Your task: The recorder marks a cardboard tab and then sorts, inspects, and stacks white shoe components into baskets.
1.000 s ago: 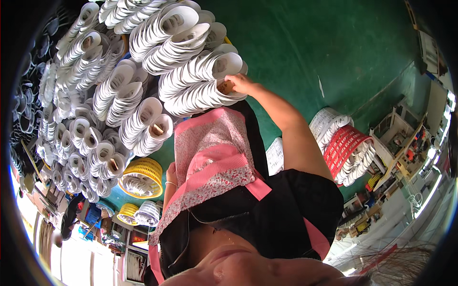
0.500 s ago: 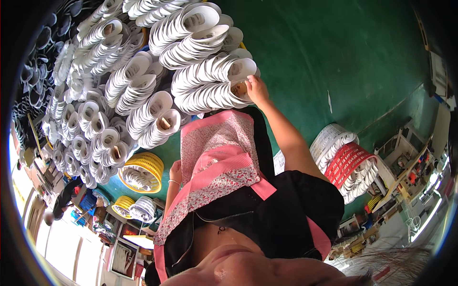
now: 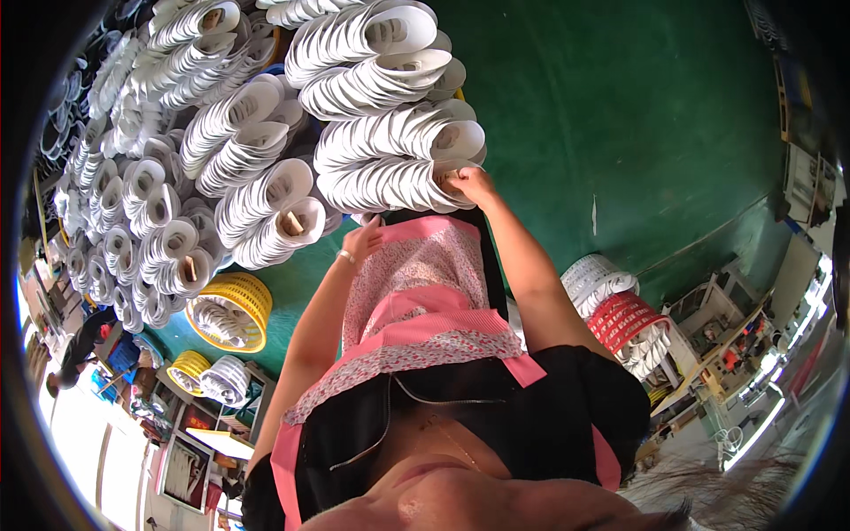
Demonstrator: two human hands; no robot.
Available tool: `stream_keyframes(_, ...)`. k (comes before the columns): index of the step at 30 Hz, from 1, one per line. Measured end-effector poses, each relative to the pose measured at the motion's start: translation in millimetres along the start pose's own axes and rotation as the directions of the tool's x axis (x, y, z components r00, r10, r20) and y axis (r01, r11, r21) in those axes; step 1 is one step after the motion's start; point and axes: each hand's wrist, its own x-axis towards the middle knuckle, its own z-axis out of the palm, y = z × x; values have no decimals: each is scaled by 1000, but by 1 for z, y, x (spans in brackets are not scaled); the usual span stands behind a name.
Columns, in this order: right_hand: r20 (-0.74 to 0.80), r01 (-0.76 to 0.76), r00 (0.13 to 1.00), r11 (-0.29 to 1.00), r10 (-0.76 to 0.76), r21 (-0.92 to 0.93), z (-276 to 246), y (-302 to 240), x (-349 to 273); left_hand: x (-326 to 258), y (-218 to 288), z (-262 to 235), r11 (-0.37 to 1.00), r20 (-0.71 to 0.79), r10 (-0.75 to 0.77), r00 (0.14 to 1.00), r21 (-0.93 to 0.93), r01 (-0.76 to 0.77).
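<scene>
Since a moment ago my left hand [image 3: 361, 239] has risen beside my pink apron [image 3: 416, 301], its fingers loosely curled on nothing, while my right hand [image 3: 469, 184] has its fingers pinched on the near end of a stack of white discs [image 3: 390, 181] lying on the green floor [image 3: 620, 115].

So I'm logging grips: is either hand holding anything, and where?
The right hand pinches the near end of a white stack. The left hand holds nothing.
</scene>
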Motion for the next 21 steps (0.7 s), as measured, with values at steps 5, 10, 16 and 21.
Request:
stream_keyframes(5,-29,16,999,996,-19,-87,0,-14,5,60,19,86,820,338,-149,929,-483,307)
stream_keyframes(10,-168,62,985,989,-39,131,-15,-5,26,56,52,139,746,141,-74,987,-649,148)
stream_keyframes(16,-87,88,992,992,-96,-88,-20,-9,42,90,42,131,749,245,50,968,-651,126)
stream_keyframes(21,-59,139,979,846,-196,-514,-32,-65,24,82,41,118,754,275,16,961,-635,169)
